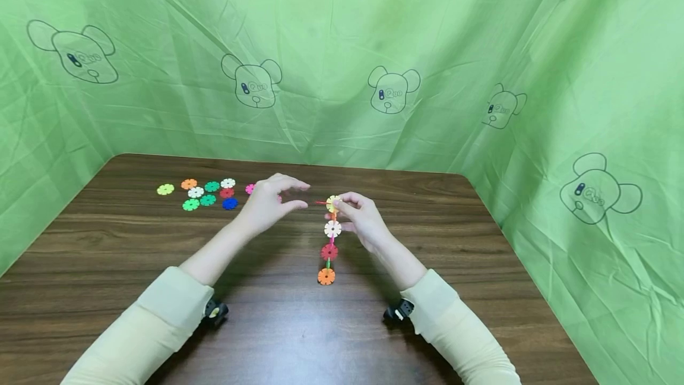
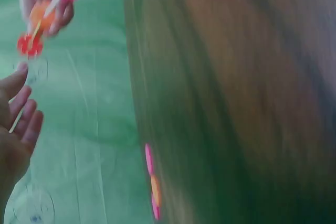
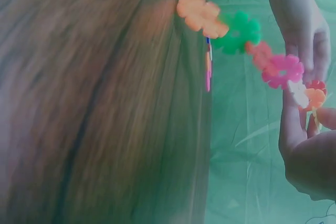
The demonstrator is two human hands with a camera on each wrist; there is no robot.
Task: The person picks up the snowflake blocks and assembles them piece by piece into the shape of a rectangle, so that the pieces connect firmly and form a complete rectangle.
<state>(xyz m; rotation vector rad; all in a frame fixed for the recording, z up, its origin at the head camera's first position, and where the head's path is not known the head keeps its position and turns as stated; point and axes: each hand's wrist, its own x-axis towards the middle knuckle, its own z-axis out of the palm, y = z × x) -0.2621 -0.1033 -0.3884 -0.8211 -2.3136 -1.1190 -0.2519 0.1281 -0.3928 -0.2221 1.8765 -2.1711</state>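
Note:
A chain of slotted plastic flower discs hangs from my right hand (image 1: 364, 218), which pinches its upper end at a yellow disc (image 1: 332, 204). Down the chain come a white disc (image 1: 332, 229), a red disc (image 1: 329, 252) and an orange disc (image 1: 326, 277) at the bottom, with others seen edge-on between them. A green disc (image 3: 239, 32) and a pink disc (image 3: 283, 72) show in the right wrist view. My left hand (image 1: 269, 202) holds nothing, its thumb and fingers spread apart, just left of a red disc at the chain's top.
Several loose flower discs lie on the wooden table (image 1: 133, 242) left of my left hand, among them a blue disc (image 1: 230, 203) and a yellow-green disc (image 1: 165, 189). A pink disc (image 1: 250, 188) lies close beside that hand. Green cloth (image 1: 331, 28) hangs behind the table and along its sides.

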